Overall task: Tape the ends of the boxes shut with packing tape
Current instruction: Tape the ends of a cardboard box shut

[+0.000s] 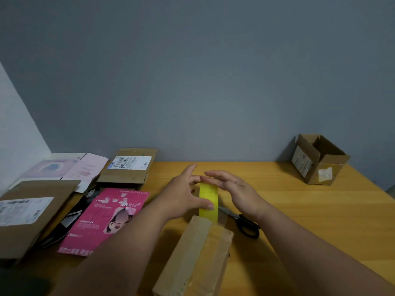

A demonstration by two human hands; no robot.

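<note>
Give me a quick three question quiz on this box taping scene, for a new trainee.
1. True or false: the scissors lie on the table under the right hand.
2. What colour is the tape strip rising from the box?
3. Which stands at the far right: A) open cardboard box, B) pink flyer, C) a tape dispenser?

Key: 1 true; 2 yellow; 3 A. The left hand holds the strip with thumb and fingers.

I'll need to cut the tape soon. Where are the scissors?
The scissors lie on the table, just right of the box, partly under the right hand.
</note>
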